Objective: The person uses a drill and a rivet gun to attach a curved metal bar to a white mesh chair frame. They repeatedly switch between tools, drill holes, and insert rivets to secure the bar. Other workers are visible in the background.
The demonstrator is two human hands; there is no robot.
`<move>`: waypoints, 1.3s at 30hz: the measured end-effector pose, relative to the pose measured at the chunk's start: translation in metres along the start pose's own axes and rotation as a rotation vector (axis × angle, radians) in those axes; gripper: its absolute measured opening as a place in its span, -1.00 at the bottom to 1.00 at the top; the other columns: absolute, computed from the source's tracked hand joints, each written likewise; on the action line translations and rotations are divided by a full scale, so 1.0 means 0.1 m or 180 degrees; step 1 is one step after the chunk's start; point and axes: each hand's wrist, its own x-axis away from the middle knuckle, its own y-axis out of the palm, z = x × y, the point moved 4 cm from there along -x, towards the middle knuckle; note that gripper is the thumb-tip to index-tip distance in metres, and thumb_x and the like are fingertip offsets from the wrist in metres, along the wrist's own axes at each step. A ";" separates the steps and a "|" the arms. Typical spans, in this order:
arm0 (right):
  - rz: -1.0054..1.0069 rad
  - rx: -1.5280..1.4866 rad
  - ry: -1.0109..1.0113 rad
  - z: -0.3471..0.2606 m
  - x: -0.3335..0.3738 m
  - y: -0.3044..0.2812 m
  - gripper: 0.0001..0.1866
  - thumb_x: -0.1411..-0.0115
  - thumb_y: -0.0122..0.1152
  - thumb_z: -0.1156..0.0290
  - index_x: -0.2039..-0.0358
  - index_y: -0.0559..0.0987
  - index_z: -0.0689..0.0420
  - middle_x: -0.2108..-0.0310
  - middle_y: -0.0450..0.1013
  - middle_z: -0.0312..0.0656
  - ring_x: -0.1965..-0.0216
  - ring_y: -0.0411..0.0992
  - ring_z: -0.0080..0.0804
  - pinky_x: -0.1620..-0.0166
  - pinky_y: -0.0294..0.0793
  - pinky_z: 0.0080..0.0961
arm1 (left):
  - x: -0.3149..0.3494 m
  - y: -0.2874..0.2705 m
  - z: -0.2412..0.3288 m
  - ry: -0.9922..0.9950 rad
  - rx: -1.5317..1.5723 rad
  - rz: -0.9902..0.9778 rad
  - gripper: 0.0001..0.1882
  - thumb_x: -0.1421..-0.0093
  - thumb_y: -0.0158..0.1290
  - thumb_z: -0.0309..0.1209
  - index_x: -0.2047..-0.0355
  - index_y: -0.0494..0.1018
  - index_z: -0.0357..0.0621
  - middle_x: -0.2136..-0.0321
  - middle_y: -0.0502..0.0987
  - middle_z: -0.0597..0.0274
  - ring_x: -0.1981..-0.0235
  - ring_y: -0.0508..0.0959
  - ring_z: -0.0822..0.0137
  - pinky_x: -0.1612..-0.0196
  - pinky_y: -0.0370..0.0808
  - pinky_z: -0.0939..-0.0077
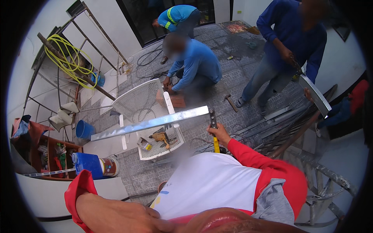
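In my right hand [220, 135] is a pair of tin snips [213, 118] with yellow grips, fingers wrapped round it. The dark jaws are at the near right end of a long shiny metal channel [155, 121]; whether they bite it I cannot tell. That channel lies across the arms of a white mesh chair [134, 99]. On the chair seat rest a yellow-and-black drill [160, 136] and a small yellow-grey item [144, 144]. My left hand [116, 213] is curled close to my collar at the bottom edge, its fingertips hidden.
One worker [198, 64] crouches beyond the chair, another [176, 17] bends behind. At right, a standing person [289, 42] holds a metal piece [315, 95]. A hammer [230, 103] and metal lengths [283, 118] lie on the floor. Blue bucket [84, 129], jug [88, 165] and scaffold [97, 91] stand left.
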 end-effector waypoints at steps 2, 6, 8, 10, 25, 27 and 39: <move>-0.0013 -0.0067 -0.0019 0.02 -0.02 0.05 -0.84 -0.16 0.41 0.42 0.27 0.60 0.11 0.45 0.50 -0.34 0.44 0.43 -0.59 0.35 0.35 -0.58 | -0.05 0.00 -0.02 -0.0100 -0.0037 0.0072 -0.50 -0.23 0.20 -0.20 0.00 0.48 -0.40 0.03 0.49 -0.22 -0.05 0.51 -0.11 -0.14 0.47 0.06; -0.0154 -0.0201 -0.0014 0.02 -0.02 0.16 -0.86 -0.15 0.38 0.44 0.28 0.62 0.14 0.44 0.51 -0.34 0.43 0.42 -0.59 0.34 0.35 -0.56 | 0.00 -0.18 0.09 0.0637 -0.0920 0.1942 -0.62 -0.22 0.25 -0.25 0.11 0.54 -0.31 0.14 0.57 -0.14 0.07 0.58 -0.07 0.02 0.47 0.04; -0.0136 -0.0145 -0.0072 0.00 -0.01 0.16 -0.83 -0.14 0.39 0.46 0.27 0.60 0.15 0.45 0.50 -0.32 0.43 0.43 -0.56 0.31 0.40 -0.52 | 0.17 -0.17 0.26 0.1408 -0.1578 0.2703 -0.84 -0.18 0.25 -0.35 0.40 0.63 -0.20 0.35 0.64 0.05 0.33 0.65 0.10 0.36 0.48 0.32; -0.0215 -0.0089 -0.0169 -0.02 0.00 0.14 -0.83 -0.13 0.40 0.46 0.27 0.59 0.15 0.46 0.49 -0.32 0.43 0.42 -0.56 0.32 0.39 -0.52 | 0.25 -0.04 0.35 0.2008 -0.1775 0.2838 -0.81 -0.22 0.19 -0.28 0.35 0.62 -0.16 0.34 0.63 0.08 0.32 0.63 0.10 0.33 0.47 0.27; -0.0100 -0.0157 -0.0098 -0.16 -0.02 -0.02 -0.83 -0.17 0.40 0.42 0.26 0.58 0.10 0.45 0.46 -0.34 0.44 0.38 -0.58 0.35 0.33 -0.58 | -0.39 0.63 0.14 0.1950 -0.1360 0.1612 -0.45 -0.38 -0.08 0.20 0.15 0.51 -0.05 0.30 0.56 0.13 0.18 0.57 0.03 0.08 0.35 -0.07; -0.0127 -0.0142 -0.0077 -0.33 0.05 0.07 -0.84 -0.18 0.38 0.43 0.25 0.57 0.10 0.46 0.45 -0.35 0.46 0.35 -0.60 0.37 0.30 -0.59 | -0.31 0.52 0.09 0.1940 -0.1183 0.1621 -0.50 -0.34 0.05 0.08 0.09 0.52 -0.13 0.19 0.60 0.00 0.07 0.59 -0.06 -0.05 0.38 -0.15; -0.0502 -0.0301 -0.1086 -1.40 0.35 1.16 -0.83 -0.20 0.42 0.46 0.23 0.59 0.10 0.44 0.44 -0.46 0.42 0.33 -0.74 0.35 0.26 -0.66 | -0.65 -0.25 -3.61 0.0106 0.1750 0.6189 -0.68 -0.29 0.26 -0.50 0.00 0.49 -0.30 0.15 0.61 0.19 0.13 0.62 0.46 0.07 0.59 0.59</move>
